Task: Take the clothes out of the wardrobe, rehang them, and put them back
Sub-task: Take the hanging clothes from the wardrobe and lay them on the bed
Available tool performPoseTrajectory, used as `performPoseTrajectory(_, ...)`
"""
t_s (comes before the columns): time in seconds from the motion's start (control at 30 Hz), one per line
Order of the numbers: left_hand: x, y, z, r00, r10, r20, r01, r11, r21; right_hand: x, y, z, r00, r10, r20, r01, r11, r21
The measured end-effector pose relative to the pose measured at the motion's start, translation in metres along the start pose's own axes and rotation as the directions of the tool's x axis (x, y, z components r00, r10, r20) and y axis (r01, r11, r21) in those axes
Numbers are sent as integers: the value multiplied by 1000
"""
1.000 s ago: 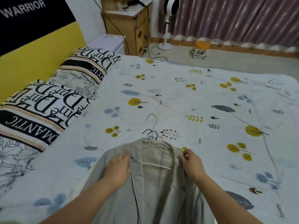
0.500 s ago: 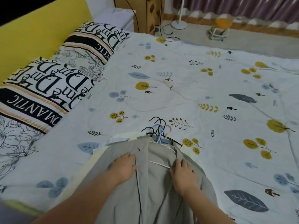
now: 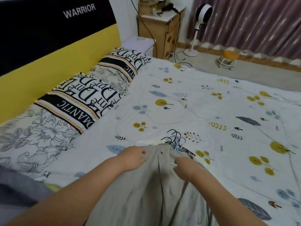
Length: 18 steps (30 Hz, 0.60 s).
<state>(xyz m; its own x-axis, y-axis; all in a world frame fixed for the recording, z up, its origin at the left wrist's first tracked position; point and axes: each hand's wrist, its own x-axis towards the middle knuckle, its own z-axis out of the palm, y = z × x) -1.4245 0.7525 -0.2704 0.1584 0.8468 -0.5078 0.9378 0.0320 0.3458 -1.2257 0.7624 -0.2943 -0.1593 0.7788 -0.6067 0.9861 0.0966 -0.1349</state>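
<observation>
Right hand (image 3: 187,168) shifted down garment (image 3: 146,193), hangers (image 3: 175,141) beyond

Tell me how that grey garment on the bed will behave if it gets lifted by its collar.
The grey garment will likely go floppy: it already lies in soft folds on the bed. It looks thin, so probably light. With the left hand and right hand on its front edges, it may slide off the hanger unless that is lifted too.
</observation>
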Motion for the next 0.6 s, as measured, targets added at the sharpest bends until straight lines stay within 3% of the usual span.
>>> performPoseTrajectory(0.23,-140,-77,-38,994,-33,-102,38,998,50,-90,-122,-14,967,-243,-72,235,967,-96)
performPoseTrajectory(0.6,-382,-217,-52,928,-316,-200,310,949,-62,-214,-329,5,807,-589,-39,549,773,-317)
